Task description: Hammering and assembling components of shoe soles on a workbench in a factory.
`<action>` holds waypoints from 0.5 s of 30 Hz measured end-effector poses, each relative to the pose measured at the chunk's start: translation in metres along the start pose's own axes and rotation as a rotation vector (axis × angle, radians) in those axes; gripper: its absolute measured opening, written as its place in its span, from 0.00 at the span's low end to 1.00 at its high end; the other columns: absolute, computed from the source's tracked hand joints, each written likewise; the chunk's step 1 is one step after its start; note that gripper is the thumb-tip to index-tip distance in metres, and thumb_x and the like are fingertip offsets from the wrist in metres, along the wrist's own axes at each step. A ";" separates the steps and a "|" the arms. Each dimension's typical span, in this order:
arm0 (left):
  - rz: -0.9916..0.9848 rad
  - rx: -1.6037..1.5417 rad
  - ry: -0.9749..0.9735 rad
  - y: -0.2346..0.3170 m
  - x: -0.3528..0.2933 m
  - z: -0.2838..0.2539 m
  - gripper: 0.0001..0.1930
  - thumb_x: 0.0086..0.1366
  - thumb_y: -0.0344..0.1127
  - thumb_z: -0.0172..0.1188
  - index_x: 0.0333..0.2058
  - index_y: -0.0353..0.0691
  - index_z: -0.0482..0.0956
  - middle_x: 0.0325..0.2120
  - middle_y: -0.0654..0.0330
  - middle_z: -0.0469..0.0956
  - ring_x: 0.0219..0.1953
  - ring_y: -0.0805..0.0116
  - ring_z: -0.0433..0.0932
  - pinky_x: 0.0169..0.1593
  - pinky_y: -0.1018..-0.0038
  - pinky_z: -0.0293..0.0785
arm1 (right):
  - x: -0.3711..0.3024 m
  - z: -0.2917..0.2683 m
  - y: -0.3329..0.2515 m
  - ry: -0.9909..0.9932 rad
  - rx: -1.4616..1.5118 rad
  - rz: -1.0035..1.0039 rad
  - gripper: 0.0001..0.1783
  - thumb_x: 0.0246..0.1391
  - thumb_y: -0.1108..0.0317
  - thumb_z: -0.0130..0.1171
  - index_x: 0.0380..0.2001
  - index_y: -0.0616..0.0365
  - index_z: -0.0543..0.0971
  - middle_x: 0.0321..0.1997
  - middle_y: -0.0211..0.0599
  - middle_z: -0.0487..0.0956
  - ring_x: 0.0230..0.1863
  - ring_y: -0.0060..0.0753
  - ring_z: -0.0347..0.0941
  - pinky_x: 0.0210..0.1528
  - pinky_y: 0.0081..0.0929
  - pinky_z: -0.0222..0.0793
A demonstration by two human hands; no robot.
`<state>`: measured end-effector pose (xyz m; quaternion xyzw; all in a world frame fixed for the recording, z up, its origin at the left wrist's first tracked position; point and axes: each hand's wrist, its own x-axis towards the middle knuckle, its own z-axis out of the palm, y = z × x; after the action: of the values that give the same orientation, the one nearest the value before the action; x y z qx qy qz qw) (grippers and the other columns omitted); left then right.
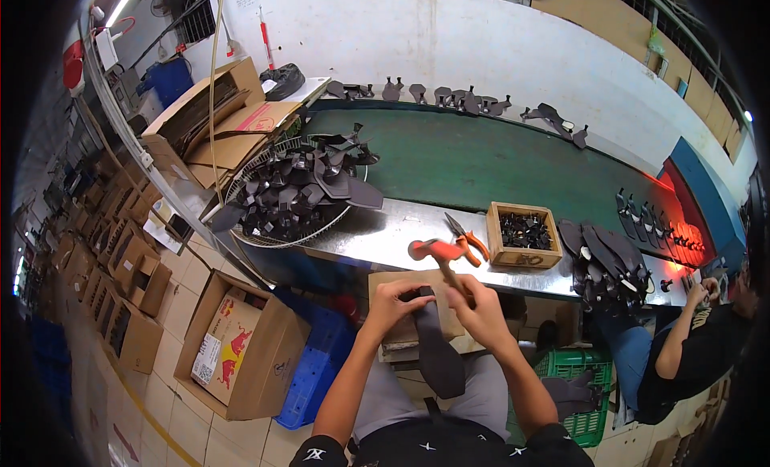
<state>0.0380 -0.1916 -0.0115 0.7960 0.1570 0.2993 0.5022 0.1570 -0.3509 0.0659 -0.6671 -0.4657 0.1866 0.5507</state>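
Observation:
My left hand [393,308] is closed on the upper end of a dark grey shoe sole [438,355], pinching near a small black piece at its tip. The sole hangs down toward my lap, its wide end over my thighs. In my right hand [480,313] is a hammer [434,249] with a red head and a wooden handle, raised just above and right of my left hand. Beneath both hands lies a light brown block [382,287]. Pliers [470,242] with orange handles lie on the metal bench edge, just beyond the hammer.
A wooden box [492,258] of small black parts stands beside the pliers. Left, a wire basket [277,244] is heaped with soles. Behind runs a green conveyor belt [481,150]. More soles [609,262] pile up near a co-worker [698,351]. Cartons [273,363] stand on the floor.

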 end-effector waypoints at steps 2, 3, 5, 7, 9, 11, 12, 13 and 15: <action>0.048 0.002 0.011 0.000 0.002 0.000 0.14 0.50 0.28 0.73 0.37 0.34 0.85 0.31 0.56 0.84 0.33 0.73 0.80 0.39 0.76 0.76 | -0.021 -0.007 -0.012 -0.012 -0.011 0.062 0.13 0.62 0.70 0.53 0.48 0.64 0.73 0.26 0.38 0.75 0.26 0.32 0.71 0.31 0.27 0.68; 0.101 0.013 0.026 0.000 0.000 -0.003 0.14 0.50 0.28 0.73 0.37 0.33 0.85 0.30 0.55 0.83 0.31 0.72 0.80 0.38 0.76 0.76 | -0.030 -0.010 -0.020 -0.025 -0.016 0.116 0.16 0.65 0.69 0.51 0.52 0.65 0.70 0.28 0.45 0.76 0.29 0.39 0.75 0.34 0.31 0.70; 0.079 -0.040 0.005 0.001 0.002 -0.001 0.14 0.50 0.28 0.73 0.36 0.32 0.84 0.30 0.55 0.83 0.31 0.72 0.80 0.38 0.76 0.76 | -0.043 -0.018 -0.034 -0.045 -0.114 0.095 0.18 0.64 0.70 0.52 0.55 0.64 0.69 0.32 0.49 0.78 0.31 0.46 0.77 0.36 0.34 0.71; 0.056 -0.091 -0.016 0.002 0.001 0.000 0.14 0.49 0.28 0.73 0.36 0.31 0.84 0.31 0.55 0.83 0.32 0.72 0.80 0.38 0.76 0.75 | -0.055 -0.017 -0.038 0.013 -0.238 -0.112 0.18 0.64 0.71 0.51 0.55 0.64 0.68 0.35 0.55 0.78 0.36 0.55 0.78 0.37 0.38 0.72; 0.053 -0.046 0.005 0.003 0.002 0.001 0.14 0.49 0.28 0.73 0.35 0.31 0.84 0.31 0.55 0.83 0.31 0.72 0.80 0.38 0.76 0.75 | -0.059 -0.013 -0.040 0.027 -0.229 -0.094 0.18 0.63 0.70 0.51 0.55 0.65 0.68 0.37 0.59 0.78 0.39 0.62 0.76 0.38 0.43 0.72; 0.035 -0.034 0.010 -0.002 0.002 0.001 0.14 0.49 0.28 0.73 0.35 0.31 0.84 0.31 0.55 0.84 0.33 0.71 0.80 0.39 0.76 0.75 | -0.057 -0.006 -0.028 -0.054 -0.328 -0.007 0.16 0.62 0.73 0.52 0.53 0.65 0.70 0.37 0.56 0.77 0.37 0.57 0.76 0.40 0.35 0.71; 0.045 -0.024 0.017 -0.003 0.001 0.000 0.14 0.50 0.29 0.72 0.36 0.32 0.84 0.31 0.55 0.84 0.32 0.71 0.81 0.38 0.77 0.75 | -0.053 -0.006 -0.023 -0.114 -0.298 0.020 0.16 0.62 0.74 0.52 0.52 0.66 0.71 0.37 0.58 0.77 0.38 0.60 0.75 0.41 0.37 0.72; 0.057 -0.014 0.030 -0.005 0.001 -0.002 0.13 0.50 0.29 0.72 0.36 0.32 0.84 0.31 0.55 0.84 0.32 0.70 0.81 0.37 0.77 0.75 | -0.050 -0.007 -0.027 -0.118 -0.297 0.023 0.16 0.62 0.74 0.52 0.52 0.66 0.71 0.37 0.58 0.77 0.38 0.60 0.75 0.41 0.37 0.72; -0.124 0.063 -0.084 -0.005 -0.010 -0.007 0.31 0.52 0.37 0.73 0.55 0.32 0.75 0.39 0.56 0.84 0.41 0.65 0.81 0.50 0.71 0.73 | -0.047 -0.014 -0.050 -0.099 -0.254 0.000 0.16 0.62 0.73 0.52 0.52 0.65 0.71 0.35 0.56 0.77 0.38 0.60 0.76 0.40 0.39 0.72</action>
<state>0.0261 -0.1904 -0.0170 0.8118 0.1943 0.2289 0.5008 0.1234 -0.3994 0.1039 -0.7214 -0.5122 0.1591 0.4381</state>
